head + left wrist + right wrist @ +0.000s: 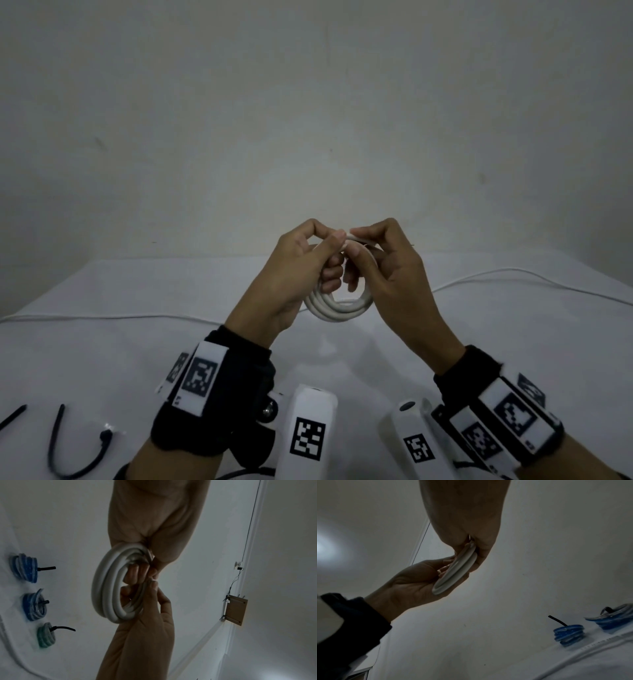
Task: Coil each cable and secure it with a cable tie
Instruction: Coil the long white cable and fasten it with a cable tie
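Note:
A white cable wound into a coil [339, 308] is held up above the white table [171, 342], between both hands. My left hand [337, 246] pinches the top of the coil with thumb and forefinger, its other fingers curled through the ring. My right hand [358, 246] pinches the same top spot from the right, with fingers inside the ring as well. The left wrist view shows the coil [106, 588] as several turns, gripped by my left hand [147, 566] from above and my right hand [152, 586] from below. I cannot make out a tie on the coil.
Two black cable ties [68, 445] lie at the table's near left. A loose white cable [102, 317] runs across the table behind the hands. Two blue coiled cables [25, 568] [34, 605] and a green one [46, 635], each with a black tie tail, lie on the table.

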